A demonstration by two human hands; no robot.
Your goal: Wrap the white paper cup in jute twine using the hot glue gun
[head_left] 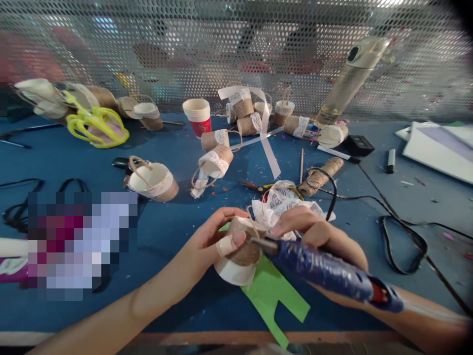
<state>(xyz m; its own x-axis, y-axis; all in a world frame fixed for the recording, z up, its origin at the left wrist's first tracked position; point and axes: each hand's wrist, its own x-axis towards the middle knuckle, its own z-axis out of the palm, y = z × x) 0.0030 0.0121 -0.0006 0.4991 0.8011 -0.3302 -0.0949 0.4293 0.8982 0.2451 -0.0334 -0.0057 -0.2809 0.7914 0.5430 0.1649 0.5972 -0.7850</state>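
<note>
My left hand (210, 241) is wrapped round a paper cup (242, 256) covered in brown twine, its white rim facing down. A bandage-like strip circles the left thumb. My right hand (328, 236) grips a blue hot glue gun (321, 268), whose metal nozzle points at the twine on the cup's side. Whether the nozzle touches the twine I cannot tell. Under the cup lies a green paper cutout (275, 296). White lace (281, 197) is bunched just behind the right fingers.
Several small twine-and-lace cup baskets (155, 181) are scattered across the blue table (158, 296). A red paper cup stack (197, 117), twine spool (321, 176), scissors (254, 186) and black cable (402, 246) lie around. A tall bottle (347, 81) leans against the perforated metal screen (166, 54).
</note>
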